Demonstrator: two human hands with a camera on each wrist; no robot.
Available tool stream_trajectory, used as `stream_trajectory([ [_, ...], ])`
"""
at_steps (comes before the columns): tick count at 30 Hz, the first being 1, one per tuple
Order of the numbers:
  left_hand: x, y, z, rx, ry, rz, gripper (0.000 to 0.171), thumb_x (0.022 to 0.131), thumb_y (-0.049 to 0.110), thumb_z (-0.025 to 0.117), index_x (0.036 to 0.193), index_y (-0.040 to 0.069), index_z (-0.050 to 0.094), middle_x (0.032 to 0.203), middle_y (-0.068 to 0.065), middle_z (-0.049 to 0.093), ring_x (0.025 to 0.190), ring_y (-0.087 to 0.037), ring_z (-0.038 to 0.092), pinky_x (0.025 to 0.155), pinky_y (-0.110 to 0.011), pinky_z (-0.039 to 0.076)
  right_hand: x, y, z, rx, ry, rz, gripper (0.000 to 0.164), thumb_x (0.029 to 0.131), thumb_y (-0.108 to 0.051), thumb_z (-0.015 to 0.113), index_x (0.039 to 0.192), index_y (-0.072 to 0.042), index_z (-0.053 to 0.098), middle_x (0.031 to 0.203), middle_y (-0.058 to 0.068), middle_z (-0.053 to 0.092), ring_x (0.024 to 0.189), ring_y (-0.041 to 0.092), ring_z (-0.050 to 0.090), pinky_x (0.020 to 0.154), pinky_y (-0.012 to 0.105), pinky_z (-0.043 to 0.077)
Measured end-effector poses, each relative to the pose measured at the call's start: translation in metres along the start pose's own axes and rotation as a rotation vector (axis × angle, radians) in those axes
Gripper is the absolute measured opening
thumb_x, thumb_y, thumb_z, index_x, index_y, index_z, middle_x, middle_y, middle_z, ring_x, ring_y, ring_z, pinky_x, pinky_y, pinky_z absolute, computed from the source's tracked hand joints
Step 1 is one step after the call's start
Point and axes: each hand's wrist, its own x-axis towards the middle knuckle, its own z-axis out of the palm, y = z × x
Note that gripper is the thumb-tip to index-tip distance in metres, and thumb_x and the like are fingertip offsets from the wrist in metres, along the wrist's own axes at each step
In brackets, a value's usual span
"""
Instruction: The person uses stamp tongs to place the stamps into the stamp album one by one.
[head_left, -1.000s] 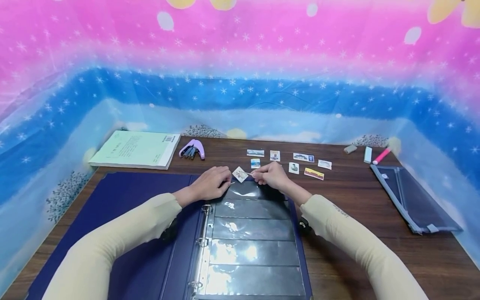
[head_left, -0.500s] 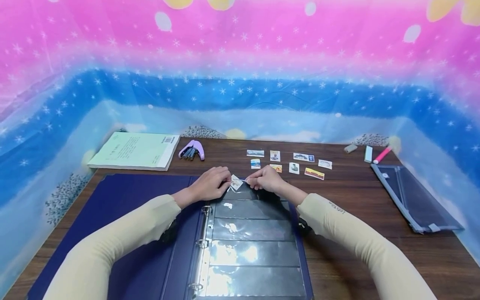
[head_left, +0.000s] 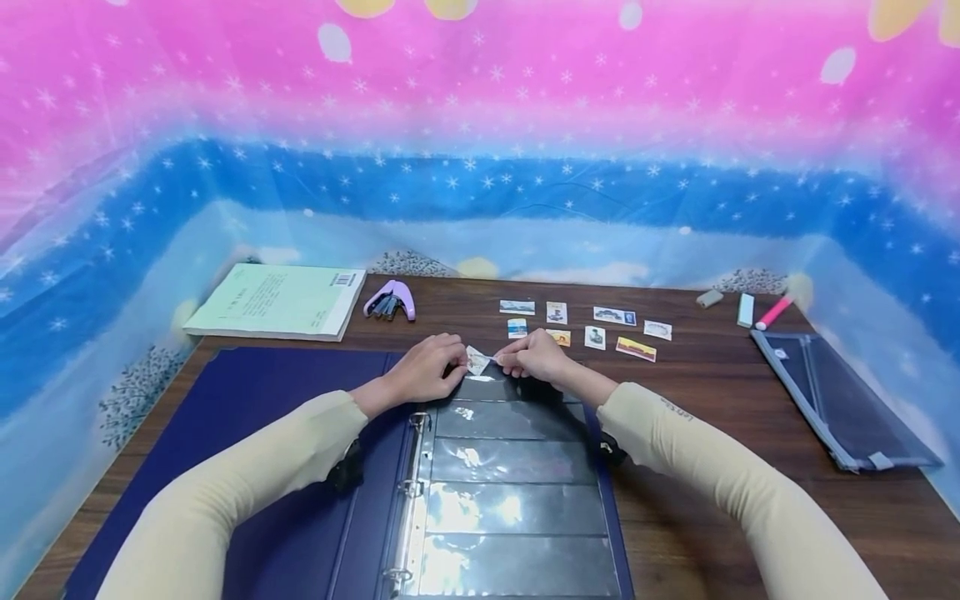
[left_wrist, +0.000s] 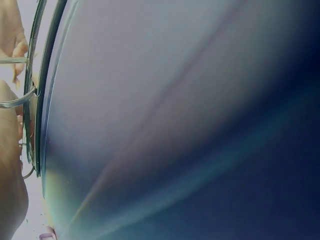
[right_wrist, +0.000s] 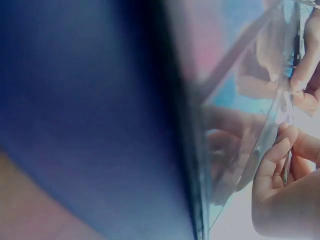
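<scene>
My right hand (head_left: pixel 534 355) pinches slim metal tweezers (right_wrist: pixel 287 170) at the top of a ring-binder stamp album. The tweezers' tips overlap a small white stamp (head_left: pixel 477 361), which lies tilted over the upper edge of the black page (head_left: pixel 517 461) with clear pocket strips. Close at the stamp's left, my left hand (head_left: pixel 429 367) has its fingers curled, thumb and finger pinching the page's top pocket. Both hands show at the right side of the right wrist view, with their reflections in the glossy film. The left wrist view is mostly the blue cover (left_wrist: pixel 250 190), blurred.
Behind the album several loose stamps (head_left: pixel 636 348) lie in rows. A green book (head_left: pixel 273 300) and a purple stapler-like tool (head_left: pixel 390 300) are at the back left. At right lie a dark mesh pouch (head_left: pixel 847 400), a pink stick (head_left: pixel 774 312) and two small blocks (head_left: pixel 745 309).
My right hand has moved slightly left and down, bringing the stamp from beyond the page to its top edge beside my left fingers. The left hand has stayed in place.
</scene>
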Motion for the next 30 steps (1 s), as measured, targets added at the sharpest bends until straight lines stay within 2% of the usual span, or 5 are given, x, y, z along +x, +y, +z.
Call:
stream_trajectory([
  [9, 0.0, -0.001, -0.001, 0.013, 0.004, -0.002, 0.01, 0.085, 0.012, 0.059, 0.075, 0.015, 0.057, 0.071, 0.002, 0.05, 0.066, -0.009, 0.04, 0.066, -0.025, 0.036, 0.011, -0.009, -0.01, -0.163, -0.161, -0.059, 0.02, 0.085, -0.013, 0.065, 0.099, -0.001, 0.072, 0.061, -0.004, 0.064, 0.055, 0.008, 0.057, 0.055, 0.022, 0.047],
  [15, -0.001, 0.0, -0.001, 0.012, -0.011, -0.011, 0.01, 0.084, 0.011, 0.058, 0.075, 0.014, 0.059, 0.071, 0.002, 0.051, 0.066, -0.01, 0.041, 0.066, -0.026, 0.037, 0.023, -0.016, -0.024, -0.353, -0.306, -0.134, 0.02, 0.087, -0.012, 0.063, 0.101, -0.002, 0.072, 0.073, 0.005, 0.072, 0.06, 0.007, 0.06, 0.061, 0.021, 0.049],
  [18, -0.001, 0.0, 0.0, 0.016, -0.009, -0.004, 0.011, 0.085, 0.011, 0.057, 0.075, 0.014, 0.059, 0.072, 0.002, 0.052, 0.066, -0.01, 0.041, 0.066, -0.026, 0.038, 0.027, -0.018, -0.028, -0.402, -0.367, -0.151, 0.02, 0.087, -0.012, 0.063, 0.101, -0.001, 0.072, 0.08, 0.009, 0.073, 0.064, 0.007, 0.06, 0.063, 0.021, 0.048],
  [22, -0.001, 0.0, 0.0, 0.02, -0.003, 0.003, 0.011, 0.085, 0.011, 0.057, 0.075, 0.014, 0.058, 0.072, 0.002, 0.052, 0.066, -0.01, 0.041, 0.065, -0.025, 0.038, 0.034, -0.018, -0.031, -0.408, -0.415, -0.133, 0.02, 0.086, -0.01, 0.064, 0.101, 0.0, 0.071, 0.079, 0.006, 0.072, 0.064, 0.006, 0.058, 0.063, 0.02, 0.047],
  [30, -0.001, 0.001, -0.001, 0.005, -0.014, -0.003, 0.011, 0.085, 0.01, 0.056, 0.076, 0.014, 0.056, 0.074, 0.002, 0.052, 0.067, -0.01, 0.041, 0.065, -0.025, 0.037, 0.039, -0.014, -0.029, -0.342, -0.456, -0.1, 0.02, 0.084, -0.008, 0.066, 0.099, 0.003, 0.071, 0.062, -0.006, 0.066, 0.058, 0.004, 0.056, 0.06, 0.02, 0.046],
])
